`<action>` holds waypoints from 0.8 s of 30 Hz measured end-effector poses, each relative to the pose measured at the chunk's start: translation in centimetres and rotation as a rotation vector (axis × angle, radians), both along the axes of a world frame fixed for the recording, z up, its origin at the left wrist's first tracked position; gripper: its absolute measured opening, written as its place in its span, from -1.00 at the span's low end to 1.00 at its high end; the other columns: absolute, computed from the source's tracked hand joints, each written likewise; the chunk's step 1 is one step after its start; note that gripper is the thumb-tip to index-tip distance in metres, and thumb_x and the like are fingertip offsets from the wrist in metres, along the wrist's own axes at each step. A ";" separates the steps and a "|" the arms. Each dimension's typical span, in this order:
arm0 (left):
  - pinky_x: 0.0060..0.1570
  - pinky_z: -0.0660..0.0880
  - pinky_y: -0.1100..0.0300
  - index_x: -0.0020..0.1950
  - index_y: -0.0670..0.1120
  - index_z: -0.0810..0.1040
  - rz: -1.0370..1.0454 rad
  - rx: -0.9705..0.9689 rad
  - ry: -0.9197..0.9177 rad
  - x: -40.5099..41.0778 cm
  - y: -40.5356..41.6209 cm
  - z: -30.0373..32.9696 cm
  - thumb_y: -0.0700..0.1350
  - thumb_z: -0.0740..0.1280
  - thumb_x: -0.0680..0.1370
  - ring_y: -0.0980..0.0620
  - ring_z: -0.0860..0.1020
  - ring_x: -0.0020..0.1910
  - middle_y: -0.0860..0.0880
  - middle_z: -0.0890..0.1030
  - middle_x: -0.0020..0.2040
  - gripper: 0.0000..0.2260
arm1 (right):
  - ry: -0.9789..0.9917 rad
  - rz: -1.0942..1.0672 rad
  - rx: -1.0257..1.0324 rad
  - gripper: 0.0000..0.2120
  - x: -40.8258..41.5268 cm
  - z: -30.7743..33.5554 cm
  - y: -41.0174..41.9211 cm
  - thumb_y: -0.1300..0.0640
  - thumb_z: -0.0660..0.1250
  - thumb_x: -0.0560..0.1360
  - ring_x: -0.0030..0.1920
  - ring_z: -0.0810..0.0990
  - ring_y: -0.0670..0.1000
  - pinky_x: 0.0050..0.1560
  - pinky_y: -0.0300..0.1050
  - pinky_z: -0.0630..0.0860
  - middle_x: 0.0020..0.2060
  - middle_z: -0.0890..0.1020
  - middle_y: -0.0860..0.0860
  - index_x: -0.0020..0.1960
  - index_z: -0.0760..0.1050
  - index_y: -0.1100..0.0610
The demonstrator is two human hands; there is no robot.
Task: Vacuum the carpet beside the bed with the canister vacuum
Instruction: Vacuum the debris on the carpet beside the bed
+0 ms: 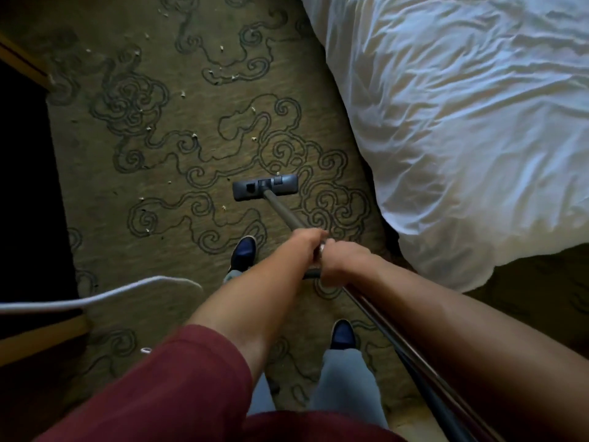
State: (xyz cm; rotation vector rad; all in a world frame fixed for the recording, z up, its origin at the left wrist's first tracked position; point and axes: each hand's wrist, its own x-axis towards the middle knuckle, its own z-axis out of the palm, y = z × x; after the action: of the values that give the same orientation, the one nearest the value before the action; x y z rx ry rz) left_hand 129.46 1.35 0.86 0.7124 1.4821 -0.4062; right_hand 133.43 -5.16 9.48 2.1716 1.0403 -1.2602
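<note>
Carpet (pixel 178 199) below, both hands (pixel 338 260) around wand (pixel 282 212)

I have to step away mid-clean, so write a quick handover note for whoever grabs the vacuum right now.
Left hand and right hand both grip the vacuum wand.
Floor head sits flat on the carpet, beside the bed.
Done: hard to tell; a few scraps lie beside and behind the head.
Left: most scraps lie ahead and to the left. A white cord trails near the left foot.
</note>
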 end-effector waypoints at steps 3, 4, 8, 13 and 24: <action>-0.12 0.63 0.01 0.22 -0.24 0.50 0.011 0.021 0.042 -0.6 5.3 -2.3 -0.17 0.34 0.52 -0.13 0.64 -0.15 -0.18 0.65 -0.01 -0.70 | 0.015 -0.101 -0.032 -0.37 -1.6 -1.3 5.1 0.03 0.40 0.33 0.13 0.56 0.13 -0.08 -0.05 0.50 0.12 0.56 0.09 0.34 0.32 0.13; -0.04 0.63 -0.02 0.26 -0.25 0.48 0.013 0.027 0.056 -1.0 6.8 -2.9 -0.17 0.32 0.52 -0.15 0.64 -0.09 -0.19 0.64 0.02 -0.67 | 0.033 -0.130 -0.039 -0.38 -2.0 -1.6 6.5 0.02 0.39 0.33 0.13 0.56 0.13 -0.03 -0.03 0.51 0.12 0.56 0.10 0.33 0.32 0.15; -0.01 0.62 -0.11 0.27 -0.27 0.43 0.038 -0.016 0.045 -2.5 9.9 -5.0 -0.20 0.33 0.50 -0.19 0.65 -0.12 -0.24 0.62 -0.02 -0.64 | 0.142 -0.181 -0.082 -0.50 -2.9 -1.2 9.6 -0.04 0.36 0.40 0.08 0.58 0.08 0.05 -0.09 0.53 0.09 0.57 0.09 0.28 0.43 0.14; -0.40 0.59 0.08 0.14 -0.24 0.43 0.129 -0.058 0.049 -4.2 9.8 -6.3 -0.21 0.30 0.54 -0.13 0.60 -0.41 -0.24 0.59 -0.17 -0.79 | 0.284 -0.351 -0.211 -0.51 -3.7 1.4 8.6 0.04 0.39 0.38 -0.11 0.66 0.11 -0.06 0.02 0.64 -0.05 0.61 0.14 0.22 0.42 0.25; -0.32 0.64 0.03 0.29 -0.20 0.47 0.230 -0.021 -0.011 -6.4 3.2 -7.9 -0.12 0.38 0.54 -0.13 0.65 -0.21 -0.21 0.61 0.01 -0.65 | 0.247 -0.624 -0.005 -0.57 -6.0 -1.3 -1.0 0.12 0.39 0.40 -0.35 0.69 0.08 -0.40 0.01 0.65 -0.19 0.61 0.14 0.20 0.38 0.22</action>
State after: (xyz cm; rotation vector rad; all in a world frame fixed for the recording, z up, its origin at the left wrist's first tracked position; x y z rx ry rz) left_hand 123.11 4.50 -7.00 0.5192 1.5277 -0.2410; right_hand 127.40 -6.18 8.21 2.4776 0.4306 -1.8287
